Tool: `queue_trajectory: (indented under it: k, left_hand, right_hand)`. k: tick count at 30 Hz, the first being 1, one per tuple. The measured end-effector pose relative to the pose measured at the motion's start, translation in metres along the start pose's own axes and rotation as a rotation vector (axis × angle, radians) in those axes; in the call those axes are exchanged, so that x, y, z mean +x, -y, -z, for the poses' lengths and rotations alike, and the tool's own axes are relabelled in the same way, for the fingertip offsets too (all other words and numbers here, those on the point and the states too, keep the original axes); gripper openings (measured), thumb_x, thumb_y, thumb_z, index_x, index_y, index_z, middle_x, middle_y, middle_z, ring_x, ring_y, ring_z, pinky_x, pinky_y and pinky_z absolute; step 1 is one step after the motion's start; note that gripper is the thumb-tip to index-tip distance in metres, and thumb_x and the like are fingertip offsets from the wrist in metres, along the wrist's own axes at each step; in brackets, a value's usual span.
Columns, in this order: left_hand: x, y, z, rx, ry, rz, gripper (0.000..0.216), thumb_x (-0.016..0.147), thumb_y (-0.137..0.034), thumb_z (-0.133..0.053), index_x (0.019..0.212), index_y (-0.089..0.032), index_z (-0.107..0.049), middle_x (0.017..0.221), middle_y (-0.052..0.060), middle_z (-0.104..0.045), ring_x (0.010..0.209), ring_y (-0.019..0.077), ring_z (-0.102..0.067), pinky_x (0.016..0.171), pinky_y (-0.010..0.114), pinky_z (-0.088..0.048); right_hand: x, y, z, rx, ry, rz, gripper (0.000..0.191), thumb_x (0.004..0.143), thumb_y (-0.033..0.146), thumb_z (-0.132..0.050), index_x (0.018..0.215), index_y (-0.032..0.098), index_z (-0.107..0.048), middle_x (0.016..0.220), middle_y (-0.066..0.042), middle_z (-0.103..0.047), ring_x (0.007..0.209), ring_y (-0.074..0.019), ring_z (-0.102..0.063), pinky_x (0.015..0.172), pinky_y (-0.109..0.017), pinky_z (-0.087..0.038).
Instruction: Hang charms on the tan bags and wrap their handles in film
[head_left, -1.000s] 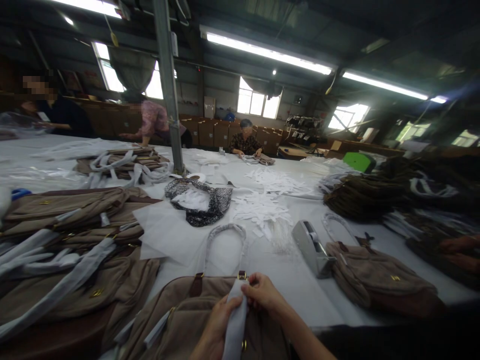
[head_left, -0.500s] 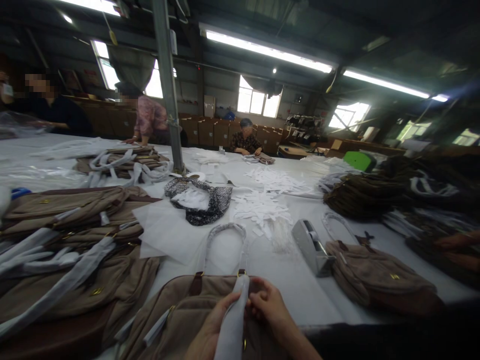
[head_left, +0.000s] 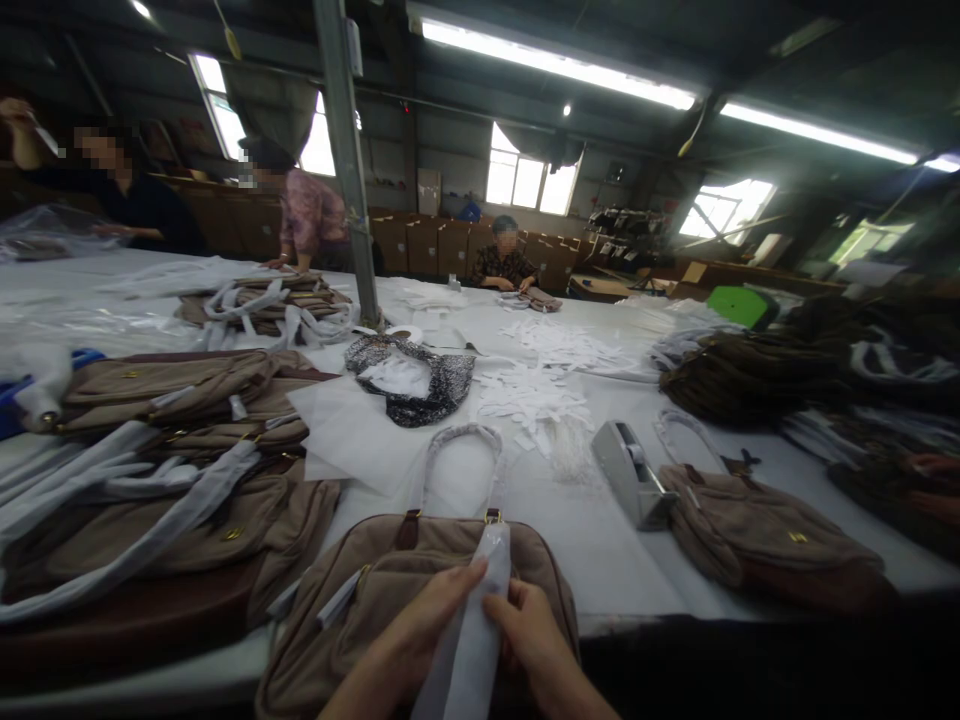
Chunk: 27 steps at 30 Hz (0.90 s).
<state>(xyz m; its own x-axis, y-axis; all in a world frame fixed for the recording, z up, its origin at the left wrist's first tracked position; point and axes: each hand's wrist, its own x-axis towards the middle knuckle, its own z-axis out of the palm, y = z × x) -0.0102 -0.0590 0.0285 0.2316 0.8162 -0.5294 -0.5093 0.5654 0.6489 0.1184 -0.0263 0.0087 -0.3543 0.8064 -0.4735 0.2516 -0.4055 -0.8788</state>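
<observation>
A taupe handbag (head_left: 375,560) with brown trim lies before me at the table's front edge. Its looped handle (head_left: 465,432) is wrapped and stands away from me. From the gold ring at its top, a strap covered in white wrapping (head_left: 475,640) runs down over the bag's front toward me. My left hand (head_left: 442,615) pinches the strap's left edge, thumb on top. On the right edge, my right hand (head_left: 529,622) grips the same strap, its thumb pressed on the wrapping and its other fingers curled underneath, partly hidden.
Stacked taupe bags (head_left: 187,510) lie at left. To the right are a grey tape dispenser (head_left: 630,480) and another taupe bag (head_left: 757,525), with dark bags (head_left: 742,375) behind. White paper strips (head_left: 536,400) and a speckled black cloth (head_left: 435,395) lie ahead. Several people work around the table.
My right hand has slid from near the ring down the strap, and its thumb now presses on the wrapping. My left hand still holds the strap. The view has shifted slightly left and downward.
</observation>
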Motion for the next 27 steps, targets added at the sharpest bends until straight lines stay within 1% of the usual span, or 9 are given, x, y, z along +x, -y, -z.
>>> queue_trajectory:
  k: [3,5,10,12,14,17,21,24,27]
  left_hand:
    - [-0.004,0.020,0.018,0.220,-0.176,-0.248,0.048,0.057,-0.047,-0.076,0.085,-0.009,-0.067,0.069,0.006,-0.067,0.056,0.0160,-0.057,0.052,0.024,-0.042]
    - [-0.003,0.030,0.025,0.321,-0.244,-0.347,0.043,0.059,-0.045,-0.074,0.080,-0.008,-0.068,0.067,0.006,-0.066,0.058,0.0165,-0.056,0.053,0.023,-0.040]
    - [-0.009,0.031,0.015,0.518,-0.287,-0.409,0.033,0.072,-0.042,-0.061,0.075,-0.010,-0.069,0.061,0.005,-0.064,0.055,0.0173,-0.054,0.051,0.023,-0.036]
    - [-0.017,0.028,0.009,0.637,-0.299,-0.460,0.031,0.079,-0.040,-0.055,0.077,-0.013,-0.070,0.064,0.006,-0.066,0.060,0.0195,-0.057,0.054,0.024,-0.038]
    - [-0.025,0.028,0.009,0.715,-0.353,-0.483,0.028,0.080,-0.039,-0.054,0.085,-0.017,-0.071,0.074,0.006,-0.069,0.072,0.0224,-0.061,0.063,0.025,-0.041]
    - [-0.033,0.034,0.018,0.649,-0.446,-0.439,0.035,0.072,-0.041,-0.065,0.099,-0.019,-0.068,0.095,0.007,-0.070,0.090,0.0259,-0.061,0.077,0.027,-0.044]
    - [-0.037,0.048,0.028,0.422,-0.533,-0.390,0.050,0.066,-0.039,-0.070,0.109,-0.015,-0.065,0.101,0.009,-0.069,0.093,0.0273,-0.060,0.082,0.030,-0.046]
    - [-0.039,0.058,0.025,0.549,-0.636,-0.506,0.037,0.070,-0.039,-0.066,0.102,-0.021,-0.070,0.094,0.008,-0.068,0.091,0.0256,-0.059,0.083,0.029,-0.045]
    - [-0.040,0.070,0.021,0.737,-0.670,-0.714,0.030,0.080,-0.040,-0.053,0.099,-0.026,-0.071,0.089,0.008,-0.060,0.076,0.0196,-0.058,0.072,0.024,-0.046]
  right_hand:
    - [0.000,-0.003,-0.004,-0.063,-0.020,0.006,0.028,0.069,0.030,-0.060,0.087,0.009,-0.063,0.048,0.002,-0.056,0.029,-0.0052,-0.037,0.025,-0.015,-0.024]
    - [0.001,-0.003,-0.006,-0.078,-0.010,-0.033,0.024,0.070,0.029,-0.058,0.083,0.009,-0.062,0.045,0.002,-0.054,0.028,-0.0067,-0.039,0.025,-0.015,-0.025]
    - [0.003,0.006,-0.009,-0.059,0.048,-0.124,0.026,0.077,0.035,-0.051,0.083,0.010,-0.057,0.043,0.000,-0.055,0.026,-0.0089,-0.043,0.023,-0.015,-0.023]
    - [0.004,0.008,-0.010,-0.102,0.013,-0.091,0.020,0.075,0.030,-0.054,0.081,0.012,-0.056,0.044,0.001,-0.055,0.026,-0.0078,-0.041,0.024,-0.015,-0.022]
    - [0.006,0.007,-0.012,-0.100,-0.042,-0.028,0.015,0.074,0.027,-0.053,0.078,0.013,-0.055,0.045,0.003,-0.053,0.027,-0.0070,-0.040,0.025,-0.015,-0.024]
    - [0.009,0.000,-0.018,-0.054,-0.112,0.086,0.013,0.074,0.026,-0.052,0.077,0.014,-0.053,0.047,0.005,-0.051,0.030,-0.0068,-0.040,0.027,-0.017,-0.028]
    - [0.011,-0.007,-0.027,-0.027,-0.145,0.128,0.017,0.073,0.031,-0.054,0.075,0.014,-0.051,0.051,0.003,-0.051,0.033,-0.0076,-0.041,0.028,-0.018,-0.029]
    - [0.012,-0.006,-0.034,-0.014,-0.149,0.098,0.021,0.072,0.035,-0.054,0.075,0.015,-0.051,0.049,0.002,-0.053,0.032,-0.0085,-0.042,0.028,-0.019,-0.029]
    - [0.011,-0.004,-0.037,0.027,-0.121,0.047,0.024,0.072,0.039,-0.054,0.074,0.016,-0.050,0.047,0.003,-0.053,0.030,-0.0091,-0.043,0.027,-0.019,-0.027]
